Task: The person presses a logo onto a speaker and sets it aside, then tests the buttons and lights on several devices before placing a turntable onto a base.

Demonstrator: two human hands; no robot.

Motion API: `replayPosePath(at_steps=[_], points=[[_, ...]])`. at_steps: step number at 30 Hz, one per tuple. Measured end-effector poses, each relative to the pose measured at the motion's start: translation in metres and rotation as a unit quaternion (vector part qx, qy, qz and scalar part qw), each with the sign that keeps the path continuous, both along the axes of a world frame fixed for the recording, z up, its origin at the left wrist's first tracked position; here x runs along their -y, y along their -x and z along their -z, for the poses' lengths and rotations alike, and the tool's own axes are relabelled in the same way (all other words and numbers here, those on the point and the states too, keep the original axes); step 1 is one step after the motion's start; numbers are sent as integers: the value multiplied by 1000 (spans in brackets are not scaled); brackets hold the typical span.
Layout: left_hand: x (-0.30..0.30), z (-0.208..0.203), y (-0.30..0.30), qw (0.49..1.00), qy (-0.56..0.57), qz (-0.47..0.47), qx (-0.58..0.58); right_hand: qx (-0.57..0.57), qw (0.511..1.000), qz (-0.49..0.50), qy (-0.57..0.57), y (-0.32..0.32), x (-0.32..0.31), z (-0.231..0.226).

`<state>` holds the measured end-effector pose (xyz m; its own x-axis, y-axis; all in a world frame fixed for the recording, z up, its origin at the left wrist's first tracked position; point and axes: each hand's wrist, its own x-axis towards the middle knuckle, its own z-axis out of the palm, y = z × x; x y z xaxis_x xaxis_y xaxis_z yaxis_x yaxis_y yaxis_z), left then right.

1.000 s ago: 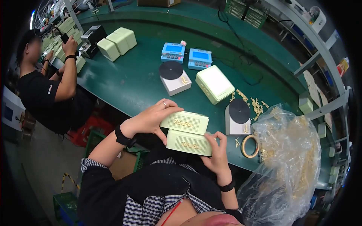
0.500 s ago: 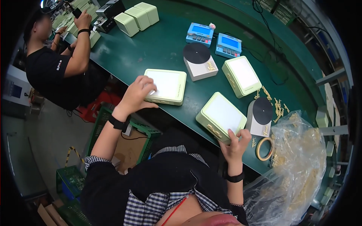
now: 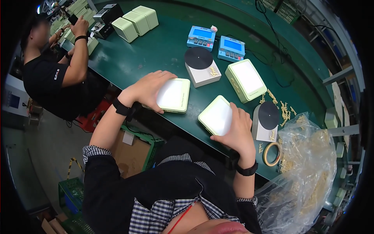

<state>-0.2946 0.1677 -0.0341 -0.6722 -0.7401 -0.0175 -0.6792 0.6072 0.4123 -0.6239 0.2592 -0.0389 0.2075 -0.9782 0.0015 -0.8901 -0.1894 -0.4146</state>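
My left hand (image 3: 152, 89) spans the left end of a pale green box with a white top panel (image 3: 173, 94). Its fingers lie along the far edge and the thumb sits at the near edge. A matching green box (image 3: 215, 117) lies to the right, near the table's front edge. My right hand (image 3: 240, 130) clasps its right side, thumb at the near corner and fingers along the far side, covering part of the white panel. A third such box (image 3: 246, 80) stands behind, touched by neither hand.
Two grey blocks with black discs (image 3: 201, 77) (image 3: 267, 121) flank the boxes. Behind are two blue devices with screens (image 3: 201, 36) (image 3: 231, 48). At right lie gold lettering pieces (image 3: 286, 114), a tape roll (image 3: 272, 154) and a clear plastic bag (image 3: 307, 171). A co-worker (image 3: 50, 74) stands at left.
My left hand has spread wider across the left box's end. My right hand has moved from the right box's near corner to its right side, and that box has turned a little.
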Motion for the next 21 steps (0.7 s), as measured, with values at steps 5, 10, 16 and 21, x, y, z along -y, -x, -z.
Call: replayPosePath(at_steps=[5,10,16,21], points=[[0,0,-2,1000,-13,-4,-2,2,999,13,-43,-1,4,-4],[1,2,-2,1000,-16,-1,-6,36,999,9,-36,2,6,-6],[1,3,-2,1000,-17,-5,-2,32,999,15,-31,2,4,-3],[1,3,-2,1000,-17,-8,6,14,999,26,-34,1,4,-1]])
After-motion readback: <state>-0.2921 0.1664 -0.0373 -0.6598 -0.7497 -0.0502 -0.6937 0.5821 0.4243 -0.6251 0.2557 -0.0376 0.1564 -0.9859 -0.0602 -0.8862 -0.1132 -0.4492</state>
